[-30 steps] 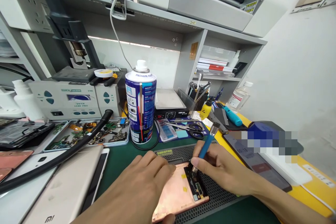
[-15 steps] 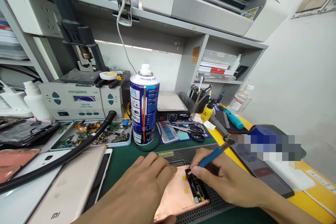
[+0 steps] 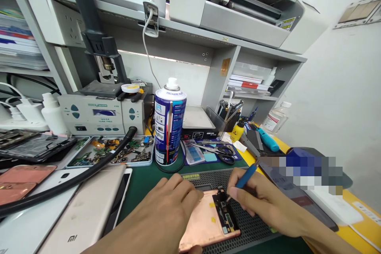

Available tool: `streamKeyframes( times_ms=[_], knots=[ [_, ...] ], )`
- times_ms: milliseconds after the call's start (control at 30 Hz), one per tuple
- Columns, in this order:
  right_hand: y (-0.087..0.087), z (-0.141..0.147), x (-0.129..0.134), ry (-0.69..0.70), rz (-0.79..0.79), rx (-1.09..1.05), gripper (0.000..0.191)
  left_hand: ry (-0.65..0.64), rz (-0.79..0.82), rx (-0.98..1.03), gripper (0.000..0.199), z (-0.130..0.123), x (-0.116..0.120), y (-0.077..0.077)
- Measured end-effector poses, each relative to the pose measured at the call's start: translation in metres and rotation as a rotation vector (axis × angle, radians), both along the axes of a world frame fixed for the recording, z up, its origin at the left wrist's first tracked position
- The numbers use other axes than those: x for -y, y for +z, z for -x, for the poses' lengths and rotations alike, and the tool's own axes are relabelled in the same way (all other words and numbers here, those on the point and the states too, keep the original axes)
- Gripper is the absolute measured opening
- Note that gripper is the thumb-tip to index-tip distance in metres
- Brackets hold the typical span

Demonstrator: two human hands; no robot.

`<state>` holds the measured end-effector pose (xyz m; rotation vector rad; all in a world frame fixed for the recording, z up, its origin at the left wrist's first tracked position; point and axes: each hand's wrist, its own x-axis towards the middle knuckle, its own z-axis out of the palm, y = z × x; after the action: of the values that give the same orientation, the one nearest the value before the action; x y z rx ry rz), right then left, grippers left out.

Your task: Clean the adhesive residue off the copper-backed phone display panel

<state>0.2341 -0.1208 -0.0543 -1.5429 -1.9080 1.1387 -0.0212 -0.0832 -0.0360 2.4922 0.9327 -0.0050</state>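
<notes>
A copper-coloured phone panel (image 3: 199, 222) lies on a dark perforated pad (image 3: 238, 174), with a black circuit strip (image 3: 224, 210) along its right side. My left hand (image 3: 169, 210) rests over the panel's left part, fingers bent and thumb at the lower edge, gripping it. Pinched between thumb and fingers of my right hand (image 3: 258, 198) is a blue pen-like tool (image 3: 247, 175). Its thin tip touches or hovers just over the strip's upper part; which one I cannot tell.
A blue spray can (image 3: 169, 127) stands behind my left hand. Scissors (image 3: 223, 151) lie behind the pad. At the left are a tray of circuit boards (image 3: 143, 162), a black hose (image 3: 89, 178) and several phones. A dark phone (image 3: 297, 194) lies at the right.
The view has shifted, so the scene sits slightly further right. My right hand has moved a little away from the strip, showing more of its upper end and the tool's tip.
</notes>
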Motion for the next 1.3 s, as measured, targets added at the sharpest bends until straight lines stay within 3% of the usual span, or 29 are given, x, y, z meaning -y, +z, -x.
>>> streamKeyframes(
  times_ms=[533, 800, 967, 1067, 1233, 1300],
  knots=[
    [0.004, 0.004, -0.002, -0.055, 0.031, -0.098, 0.011, 0.028, -0.048, -0.006, 0.051, -0.001, 0.005, 0.000],
    [0.004, 0.001, -0.001, -0.042, -0.007, -0.002, 0.018, 0.032, -0.036, 0.007, 0.047, 0.000, 0.005, -0.002],
    [0.001, -0.003, 0.005, -0.045, -0.129, 0.062, 0.029, 0.035, -0.033, 0.003, 0.053, -0.002, 0.003, -0.001],
    [0.001, -0.005, 0.009, 0.016, -0.111, 0.124, 0.032, 0.042, -0.030, 0.012, 0.052, -0.002, 0.004, -0.001],
    [0.003, -0.005, 0.010, -0.019, -0.163, 0.137, 0.031, 0.025, -0.001, -0.036, 0.055, -0.002, 0.004, -0.001],
    [0.003, -0.005, 0.009, 0.011, -0.110, 0.113, 0.032, 0.018, -0.009, -0.039, 0.056, -0.003, 0.003, -0.001]
  ],
)
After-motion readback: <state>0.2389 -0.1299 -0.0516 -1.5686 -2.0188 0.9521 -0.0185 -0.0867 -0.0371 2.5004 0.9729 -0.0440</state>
